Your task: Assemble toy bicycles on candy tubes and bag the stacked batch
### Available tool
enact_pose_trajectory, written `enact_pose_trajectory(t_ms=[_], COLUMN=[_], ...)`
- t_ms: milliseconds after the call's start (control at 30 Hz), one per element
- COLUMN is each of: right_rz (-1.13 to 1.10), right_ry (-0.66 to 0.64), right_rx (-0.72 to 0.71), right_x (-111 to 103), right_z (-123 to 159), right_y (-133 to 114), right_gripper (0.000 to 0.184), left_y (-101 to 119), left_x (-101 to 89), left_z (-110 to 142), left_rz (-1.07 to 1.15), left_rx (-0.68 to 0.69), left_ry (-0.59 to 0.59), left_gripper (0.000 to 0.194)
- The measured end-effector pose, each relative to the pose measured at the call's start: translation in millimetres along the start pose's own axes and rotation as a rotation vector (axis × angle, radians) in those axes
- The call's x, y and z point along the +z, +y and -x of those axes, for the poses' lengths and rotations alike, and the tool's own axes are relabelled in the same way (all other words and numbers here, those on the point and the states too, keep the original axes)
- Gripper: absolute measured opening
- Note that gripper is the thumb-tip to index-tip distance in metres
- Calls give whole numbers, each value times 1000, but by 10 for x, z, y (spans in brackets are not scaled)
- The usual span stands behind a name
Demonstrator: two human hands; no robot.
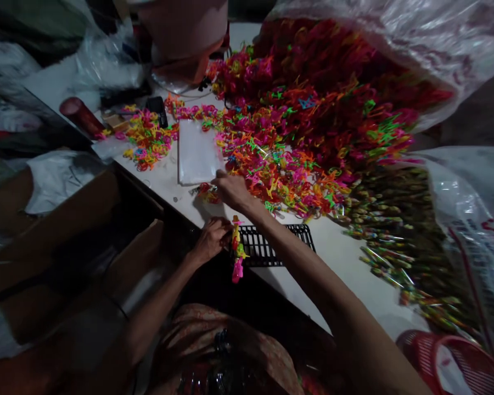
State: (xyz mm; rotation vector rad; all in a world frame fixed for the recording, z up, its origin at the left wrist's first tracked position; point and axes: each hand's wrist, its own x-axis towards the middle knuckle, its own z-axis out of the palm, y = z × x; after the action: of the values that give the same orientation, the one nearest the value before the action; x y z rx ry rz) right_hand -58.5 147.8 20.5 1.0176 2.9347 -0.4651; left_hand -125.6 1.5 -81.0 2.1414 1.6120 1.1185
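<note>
My left hand point(212, 239) is closed at the table's front edge, its fingertips against a row of small coloured plastic toys point(237, 253) in yellow, red, green and pink. The row lies across the left end of a black plastic rack point(284, 246). My right hand point(233, 190) reaches over the rack, fingers bent together by the lower right corner of a stack of clear plastic bags point(198, 153). Whatever it pinches is hidden. A few loose toys point(208, 193) lie just below its fingers.
A large heap of bright plastic toys point(288, 131) spreads from a clear sack point(428, 49). Filled slim packets point(395, 241) pile at the right, above a red basket point(420, 351). A red cylinder point(81, 116) and cardboard box point(57, 219) are at the left.
</note>
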Motion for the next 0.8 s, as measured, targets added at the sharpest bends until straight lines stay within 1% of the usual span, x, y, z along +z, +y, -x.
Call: enact_pose_trajectory(t_ms=[67, 100, 133, 200, 267, 333, 400, 433, 500, 567, 600, 667, 733, 800], right_rz=[103, 122, 117, 26, -188, -495, -798, -916, -1055, -1100, -1105, -1095, -1038, -935], right_ry=[-95, -109, -100, -21, 108, 232, 304, 339, 421, 482, 496, 498, 499, 486], right_rx=[-88, -114, -123, -92, -30, 51, 186, 265, 406, 501, 528, 546, 526, 482], right_x=[12, 7, -8, -67, -124, -129, -54, 9, 162, 319, 390, 504, 574, 594], right_z=[-238, -283, -281, -153, 106, 459, 855, 1049, 1378, 1571, 1607, 1571, 1455, 1342], right_y=[-152, -186, -189, -114, 27, 179, 297, 336, 368, 354, 337, 303, 279, 270], right_gripper=[30, 30, 29, 27, 20, 12, 7, 10, 18, 23, 23, 24, 24, 20], left_y=[-12, -15, -16, -4, 29, 80, 133, 154, 174, 162, 148, 118, 100, 98], left_x=[3, 3, 4, 9, 23, 47, 77, 91, 115, 130, 133, 128, 112, 91], left_z=[5, 5, 3, -11, -44, -96, -152, -175, -203, -208, -206, -198, -194, -195], left_rz=[0, -5, -11, -23, -34, -52, -71, -76, -69, -52, -44, -35, -31, -29], left_rx=[15, 22, 25, 16, -8, -36, -64, -76, -81, -66, -57, -51, -46, -34], left_ry=[7, 11, 15, 30, 46, 59, 67, 71, 78, 80, 77, 66, 54, 45], left_gripper=[23, 24, 25, 25, 21, 17, 16, 16, 16, 13, 12, 11, 10, 12])
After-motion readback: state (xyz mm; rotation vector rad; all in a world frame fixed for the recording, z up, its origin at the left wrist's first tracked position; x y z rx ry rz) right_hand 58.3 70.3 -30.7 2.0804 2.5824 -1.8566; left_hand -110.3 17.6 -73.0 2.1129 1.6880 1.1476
